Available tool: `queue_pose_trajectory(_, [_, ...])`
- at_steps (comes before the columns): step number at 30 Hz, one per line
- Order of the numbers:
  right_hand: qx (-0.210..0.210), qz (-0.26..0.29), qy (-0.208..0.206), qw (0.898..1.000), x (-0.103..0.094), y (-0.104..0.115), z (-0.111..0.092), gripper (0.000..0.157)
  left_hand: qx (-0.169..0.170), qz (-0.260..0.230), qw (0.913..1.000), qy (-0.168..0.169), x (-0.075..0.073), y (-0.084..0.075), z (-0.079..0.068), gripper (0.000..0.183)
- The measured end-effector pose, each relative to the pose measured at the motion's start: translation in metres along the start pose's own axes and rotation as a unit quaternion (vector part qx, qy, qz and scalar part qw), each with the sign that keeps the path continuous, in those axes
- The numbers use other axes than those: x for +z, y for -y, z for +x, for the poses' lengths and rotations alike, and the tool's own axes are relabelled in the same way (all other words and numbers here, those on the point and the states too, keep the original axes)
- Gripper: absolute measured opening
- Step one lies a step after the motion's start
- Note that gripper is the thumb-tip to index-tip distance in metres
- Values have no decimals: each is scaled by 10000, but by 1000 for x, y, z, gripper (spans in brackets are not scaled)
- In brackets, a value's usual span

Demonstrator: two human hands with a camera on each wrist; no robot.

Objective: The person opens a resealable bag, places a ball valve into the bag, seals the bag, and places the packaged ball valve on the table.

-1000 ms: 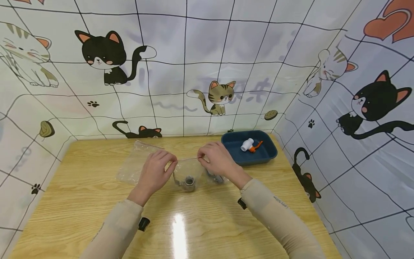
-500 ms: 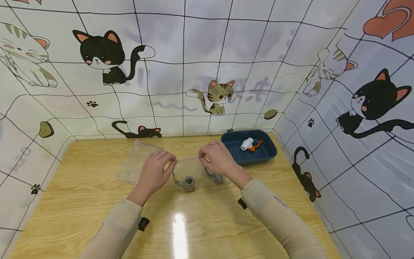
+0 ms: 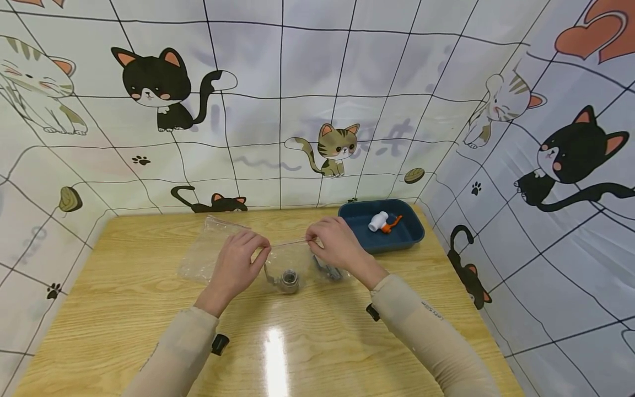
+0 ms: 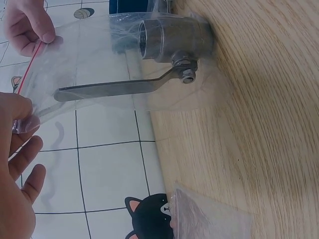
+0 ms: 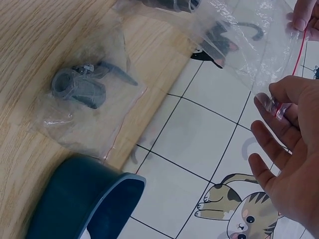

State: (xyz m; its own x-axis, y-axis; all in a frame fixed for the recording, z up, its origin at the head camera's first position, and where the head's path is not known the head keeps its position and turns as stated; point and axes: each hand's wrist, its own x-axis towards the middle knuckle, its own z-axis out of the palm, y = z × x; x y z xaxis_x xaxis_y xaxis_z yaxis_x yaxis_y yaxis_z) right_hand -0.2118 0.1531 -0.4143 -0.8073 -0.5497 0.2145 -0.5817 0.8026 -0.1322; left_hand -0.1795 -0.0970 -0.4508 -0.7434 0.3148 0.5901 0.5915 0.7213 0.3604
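A clear plastic zip bag with a red line along its mouth is stretched between your two hands, over the middle of the table. Inside it, at the bottom, sits a grey metal ball valve, its round open end turned toward the mouth of the bag. Its flat metal lever runs up inside the bag, along your left side. Whether the bottom of the bag bears on the table, you cannot tell for sure.

Your left hand pinches one top corner between thumb and forefinger, the other fingers loosely bent. Your right hand pinches the opposite corner the same way, its spare fingers spread and slightly curved.

Just to the right of the bag, partly hidden by your right hand in the head view, a second clear zip bag lies on the table with a smaller grey valve in it. Beyond your left hand lies a flat clear plastic bag. Beyond your right hand stands a dark blue rectangular tray, holding a white plastic valve with an orange handle.

Under everything is the light wood-grain table; behind it hangs a white, black-lined sheet with cartoon cats.
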Motion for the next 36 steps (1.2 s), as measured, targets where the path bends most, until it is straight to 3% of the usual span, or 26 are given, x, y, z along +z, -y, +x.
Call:
queue_pose_trajectory(9, [-44, -16, -30, 10000, 1, -3, 0, 5, 10, -8, 10000, 0, -1, 0, 0, 2])
queue_pose_trajectory(36, [28, -20, -39, 10000, 2, -17, -7, 6, -26, 11, 10000, -7, 2, 1, -1, 4])
